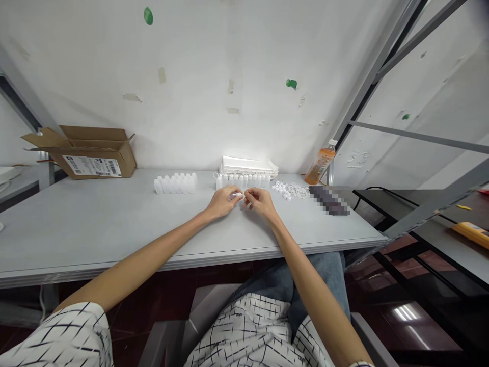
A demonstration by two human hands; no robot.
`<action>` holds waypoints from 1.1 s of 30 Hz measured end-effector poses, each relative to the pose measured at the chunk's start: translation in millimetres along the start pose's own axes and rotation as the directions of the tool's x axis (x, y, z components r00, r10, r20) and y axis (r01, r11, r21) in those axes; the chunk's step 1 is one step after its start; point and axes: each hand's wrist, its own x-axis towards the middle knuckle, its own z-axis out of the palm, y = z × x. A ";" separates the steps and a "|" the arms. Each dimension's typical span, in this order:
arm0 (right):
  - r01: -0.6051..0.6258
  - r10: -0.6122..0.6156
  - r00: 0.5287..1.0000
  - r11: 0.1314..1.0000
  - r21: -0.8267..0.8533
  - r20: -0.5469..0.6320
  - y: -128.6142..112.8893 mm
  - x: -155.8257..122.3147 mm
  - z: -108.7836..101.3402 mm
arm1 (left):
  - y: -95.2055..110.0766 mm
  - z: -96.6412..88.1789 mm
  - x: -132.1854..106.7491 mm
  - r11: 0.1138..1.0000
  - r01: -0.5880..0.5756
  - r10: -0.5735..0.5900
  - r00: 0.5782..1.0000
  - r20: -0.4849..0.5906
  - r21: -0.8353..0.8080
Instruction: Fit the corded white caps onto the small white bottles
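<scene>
My left hand (222, 202) is closed around a small white plastic bottle (237, 195), mostly hidden by the fingers. Close against it on the right, my right hand (260, 202) is pinched at the bottle's tip; whatever small piece lies between those fingertips is too small to make out. Just beyond both hands stands a row of white dropper bottles (244, 180) with narrow tops. A group of translucent white bottles (175, 184) stands to the left on the table. Small white caps (280, 189) and a heap of white cords or loops (299, 190) lie to the right.
A white tray-like box (248, 164) sits behind the row, near the wall. An open cardboard box (95, 158) stands at the back left. At the right are an orange drink bottle (321, 163) and a blurred dark object (329, 200). The grey table's (126, 224) front edge is near me.
</scene>
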 end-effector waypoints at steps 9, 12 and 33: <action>-0.029 0.030 0.999 1.000 -0.009 0.033 2.3 0.5 -0.6 | -1.7 1.6 -0.9 0.998 -0.046 0.045 0.999 0.016 0.047; -0.034 0.035 0.999 0.999 -0.019 0.039 5.2 1.0 -0.7 | -1.9 1.9 -1.1 0.997 -0.054 0.053 0.998 0.024 0.059; 0.024 -0.029 0.999 0.976 -0.215 -0.017 6.9 -0.9 -1.4 | -1.3 1.5 -1.8 0.970 -0.082 0.061 0.993 0.097 0.229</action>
